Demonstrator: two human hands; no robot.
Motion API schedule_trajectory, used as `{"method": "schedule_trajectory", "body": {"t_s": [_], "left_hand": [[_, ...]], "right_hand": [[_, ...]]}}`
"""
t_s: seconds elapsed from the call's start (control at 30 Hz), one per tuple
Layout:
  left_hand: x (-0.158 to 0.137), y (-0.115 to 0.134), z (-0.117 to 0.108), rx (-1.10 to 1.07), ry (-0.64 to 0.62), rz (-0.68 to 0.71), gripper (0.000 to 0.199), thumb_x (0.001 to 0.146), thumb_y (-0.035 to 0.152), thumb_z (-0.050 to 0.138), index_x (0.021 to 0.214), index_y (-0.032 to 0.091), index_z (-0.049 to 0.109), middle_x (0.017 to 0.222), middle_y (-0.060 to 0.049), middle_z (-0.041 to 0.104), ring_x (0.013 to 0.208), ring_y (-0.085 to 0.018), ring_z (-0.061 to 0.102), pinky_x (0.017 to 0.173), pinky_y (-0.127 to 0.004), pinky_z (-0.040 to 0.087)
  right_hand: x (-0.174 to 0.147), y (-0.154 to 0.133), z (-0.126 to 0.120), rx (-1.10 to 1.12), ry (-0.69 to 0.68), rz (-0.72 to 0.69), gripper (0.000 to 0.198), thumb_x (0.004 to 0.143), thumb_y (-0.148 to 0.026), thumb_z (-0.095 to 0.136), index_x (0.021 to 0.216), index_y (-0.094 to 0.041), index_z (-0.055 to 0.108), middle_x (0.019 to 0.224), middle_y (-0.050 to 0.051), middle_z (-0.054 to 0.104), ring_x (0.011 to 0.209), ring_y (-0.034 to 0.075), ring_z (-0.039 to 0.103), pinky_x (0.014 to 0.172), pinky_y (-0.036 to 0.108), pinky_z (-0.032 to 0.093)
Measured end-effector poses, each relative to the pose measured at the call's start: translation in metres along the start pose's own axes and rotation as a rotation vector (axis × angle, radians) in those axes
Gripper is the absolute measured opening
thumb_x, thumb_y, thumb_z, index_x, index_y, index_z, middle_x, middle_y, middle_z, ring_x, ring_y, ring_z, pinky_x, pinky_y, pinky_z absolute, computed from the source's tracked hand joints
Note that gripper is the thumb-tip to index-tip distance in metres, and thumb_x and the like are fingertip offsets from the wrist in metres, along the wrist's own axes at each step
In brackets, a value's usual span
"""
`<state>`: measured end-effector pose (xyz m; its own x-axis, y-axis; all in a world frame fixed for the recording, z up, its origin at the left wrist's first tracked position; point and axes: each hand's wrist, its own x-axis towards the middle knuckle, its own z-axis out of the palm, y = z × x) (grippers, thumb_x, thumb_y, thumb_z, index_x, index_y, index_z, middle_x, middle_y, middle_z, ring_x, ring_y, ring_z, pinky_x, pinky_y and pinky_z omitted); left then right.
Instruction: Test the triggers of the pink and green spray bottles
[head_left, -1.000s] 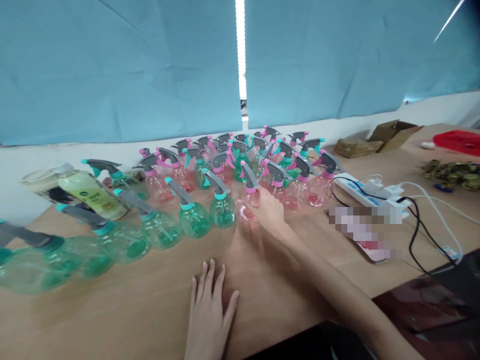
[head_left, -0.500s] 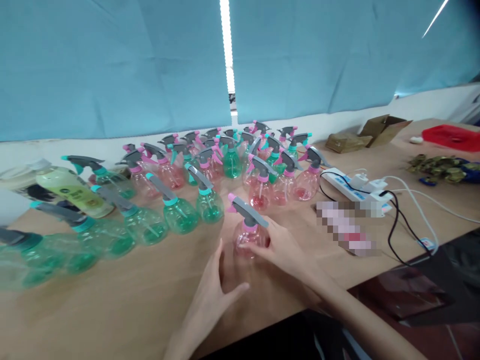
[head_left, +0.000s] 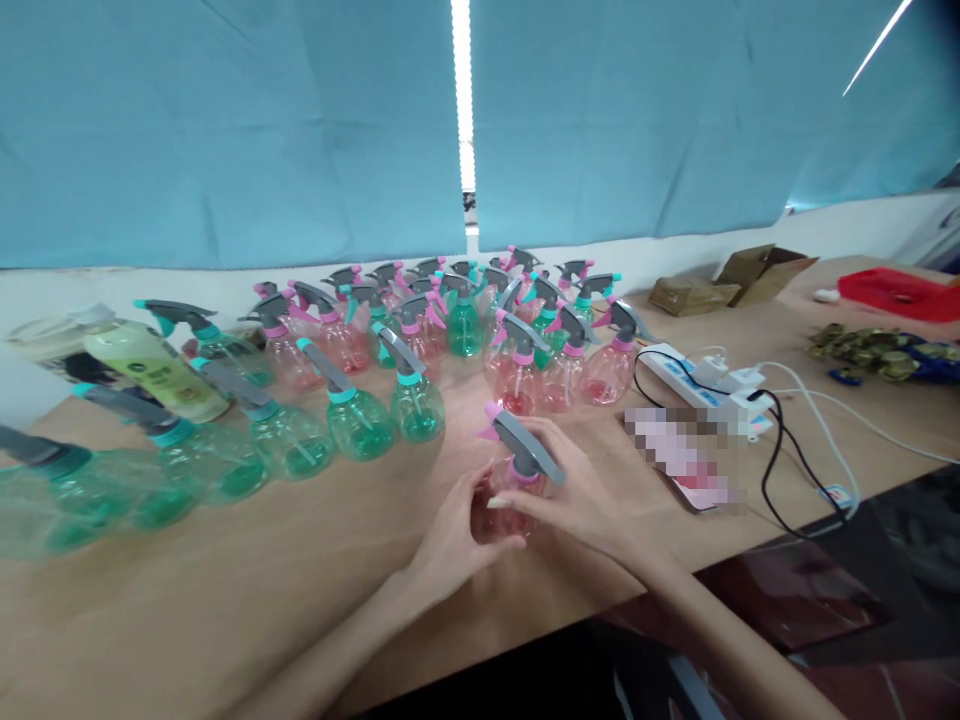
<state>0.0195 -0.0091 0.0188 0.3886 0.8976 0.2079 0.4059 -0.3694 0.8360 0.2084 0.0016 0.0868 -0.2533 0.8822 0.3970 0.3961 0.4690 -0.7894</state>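
Observation:
A clear pink spray bottle (head_left: 517, 478) with a grey and pink trigger head is upright near the table's front edge, between my two hands. My right hand (head_left: 577, 495) wraps round its right side, thumb across the front. On the left side, my left hand (head_left: 461, 530) curves round the bottle's body, fingers and thumb against it. Behind them stand several pink spray bottles (head_left: 516, 385). To the left runs a slanting row of green spray bottles (head_left: 360, 425) with grey and turquoise heads.
A white power strip (head_left: 690, 378) with plugs and cables lies to the right, beside a blurred-out phone-like object (head_left: 679, 465). Farther right are cardboard boxes (head_left: 765, 272), a red tray (head_left: 900, 295) and a greenish-gold heap (head_left: 870, 350). Larger bottles (head_left: 161, 365) stand at the left.
My left hand has moved in from beside the pink bottle and closed round it. The bottle and my right hand have shifted slightly right and nearer to me.

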Motion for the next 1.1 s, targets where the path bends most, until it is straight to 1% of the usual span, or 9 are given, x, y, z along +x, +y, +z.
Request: {"method": "schedule_trajectory", "body": {"t_s": [0.1,0.2,0.27,0.33,0.5,0.63,0.8,0.97,1.1], "left_hand": [[0.008,-0.001,0.002,0.058,-0.028,0.018,0.077,0.072,0.042,0.081,0.136,0.023,0.042,0.137,-0.014,0.052,0.125,-0.036,0.050,0.101,-0.057,0.041],[0.014,-0.005,0.004,0.118,-0.043,0.036,0.080,0.073,0.048,0.079,0.138,0.023,0.040,0.136,-0.013,0.052,0.123,-0.036,0.051,0.100,-0.056,0.042],[0.017,-0.009,0.003,0.153,-0.059,0.058,0.082,0.074,0.050,0.078,0.141,0.024,0.037,0.136,-0.013,0.053,0.121,-0.036,0.052,0.099,-0.054,0.044],[0.018,-0.013,0.001,0.188,-0.078,0.084,0.081,0.076,0.051,0.077,0.141,0.024,0.037,0.134,-0.012,0.055,0.120,-0.035,0.053,0.098,-0.052,0.045],[0.017,-0.020,-0.007,0.296,-0.108,0.144,0.075,0.078,0.054,0.074,0.139,0.025,0.040,0.128,-0.010,0.058,0.117,-0.032,0.055,0.098,-0.050,0.045],[0.016,-0.023,-0.014,0.396,-0.102,0.186,0.062,0.082,0.049,0.071,0.133,0.023,0.047,0.132,-0.010,0.054,0.121,-0.031,0.051,0.102,-0.048,0.041],[0.016,-0.029,-0.014,0.518,-0.047,0.184,0.044,0.094,0.041,0.056,0.130,0.017,0.050,0.136,-0.016,0.051,0.127,-0.032,0.047,0.105,-0.051,0.038],[0.015,-0.033,-0.008,0.601,-0.030,0.204,0.042,0.097,0.040,0.049,0.129,0.012,0.051,0.136,-0.018,0.052,0.128,-0.033,0.047,0.106,-0.052,0.037],[0.015,-0.034,-0.007,0.643,-0.015,0.220,0.041,0.099,0.042,0.045,0.128,0.014,0.052,0.136,-0.017,0.053,0.127,-0.032,0.048,0.105,-0.051,0.039]], "right_hand": [[0.014,-0.006,0.000,0.232,0.059,0.067,0.050,0.076,-0.041,0.071,0.119,-0.023,0.053,0.114,0.008,0.064,0.097,0.023,0.065,0.081,0.038,0.054],[0.023,-0.006,0.003,0.324,0.099,0.092,0.034,0.079,-0.037,0.069,0.109,-0.023,0.059,0.098,0.004,0.067,0.091,0.021,0.066,0.078,0.034,0.053],[0.026,-0.003,0.004,0.357,0.075,0.119,0.035,0.080,-0.036,0.069,0.110,-0.023,0.059,0.091,0.002,0.067,0.085,0.020,0.065,0.076,0.033,0.052],[0.027,-0.001,0.004,0.361,0.036,0.113,0.033,0.080,-0.036,0.069,0.109,-0.024,0.060,0.089,0.001,0.066,0.083,0.019,0.064,0.075,0.032,0.051],[0.028,0.001,0.002,0.292,0.008,0.033,0.014,0.083,-0.033,0.066,0.086,-0.022,0.057,0.081,-0.001,0.059,0.076,0.015,0.060,0.070,0.028,0.049],[0.026,0.004,0.003,0.255,0.074,0.023,0.013,0.084,-0.033,0.065,0.091,-0.024,0.059,0.084,0.000,0.061,0.077,0.015,0.060,0.072,0.028,0.050],[0.020,0.015,0.005,0.302,0.016,0.102,0.019,0.082,-0.029,0.068,0.099,-0.023,0.061,0.090,0.002,0.067,0.082,0.017,0.063,0.078,0.032,0.052],[0.019,0.018,0.012,0.324,0.122,0.094,0.014,0.081,-0.028,0.069,0.092,-0.023,0.061,0.080,-0.001,0.064,0.075,0.015,0.063,0.069,0.027,0.052],[0.020,0.013,0.016,0.309,0.193,0.067,0.010,0.083,-0.029,0.067,0.083,-0.022,0.061,0.070,-0.003,0.062,0.061,0.011,0.059,0.057,0.022,0.048]]}}
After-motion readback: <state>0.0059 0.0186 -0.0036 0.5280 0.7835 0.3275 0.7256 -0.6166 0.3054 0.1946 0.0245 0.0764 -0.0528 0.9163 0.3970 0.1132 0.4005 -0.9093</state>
